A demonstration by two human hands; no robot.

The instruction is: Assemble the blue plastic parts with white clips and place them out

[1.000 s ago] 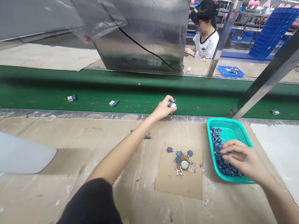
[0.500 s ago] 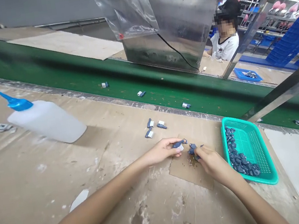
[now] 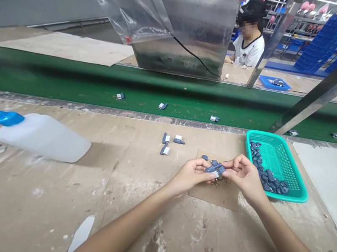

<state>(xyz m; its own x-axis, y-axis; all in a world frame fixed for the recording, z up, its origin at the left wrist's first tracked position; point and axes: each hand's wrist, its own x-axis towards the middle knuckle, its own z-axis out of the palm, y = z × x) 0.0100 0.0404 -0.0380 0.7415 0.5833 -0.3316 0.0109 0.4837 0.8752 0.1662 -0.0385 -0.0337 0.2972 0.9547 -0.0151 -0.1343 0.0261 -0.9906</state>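
My left hand (image 3: 192, 174) pinches a small blue and white part (image 3: 212, 170) over a brown cardboard pad (image 3: 218, 197). My right hand (image 3: 243, 174) meets it from the right, fingertips closed on a small dark blue piece (image 3: 221, 169) pressed against that part. A few loose blue pieces (image 3: 205, 157) lie on the pad just beyond the hands. To the right stands a teal basket (image 3: 285, 167) with several dark blue pieces (image 3: 267, 176) in it.
A white squeeze bottle (image 3: 40, 137) with a blue nozzle lies at the left. Three blue-white parts (image 3: 168, 142) lie on the bench. More parts (image 3: 163, 106) ride the green conveyor belt (image 3: 86, 92). A steel box (image 3: 184, 25) stands behind it. A person (image 3: 250, 45) sits across.
My left hand came back from the belt edge with a blue-white part; my right hand left the basket with a blue piece. Both hands have met over the pad.
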